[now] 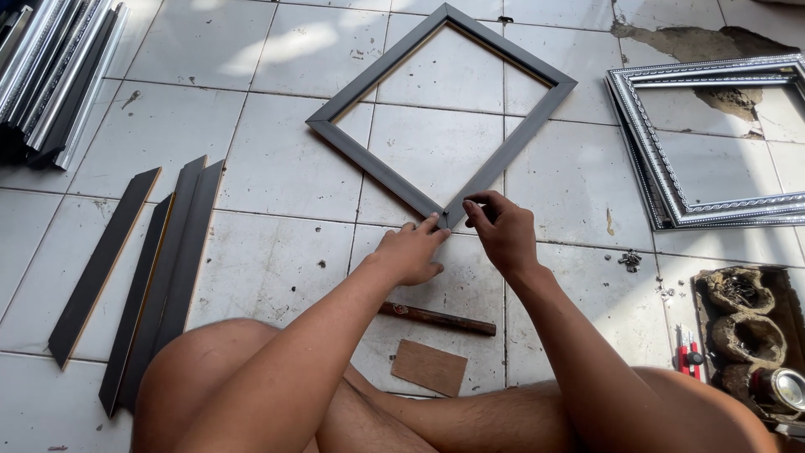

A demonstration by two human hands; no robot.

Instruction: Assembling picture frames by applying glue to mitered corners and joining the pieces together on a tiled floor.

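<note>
frame (511,143): dark, matte, diamond-set, long axis 12–6 | left hand (412,252): flat, fingertips on 6 o'clock corner | right hand (503,231): pinching it

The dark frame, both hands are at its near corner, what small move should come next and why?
Probably press that near corner of the dark frame tight and square. The left hand steadies it from the left, and the right hand pinches at the joint, its fingers closed as if on something too small to see. The hammer lies untouched just behind the hands.
</note>
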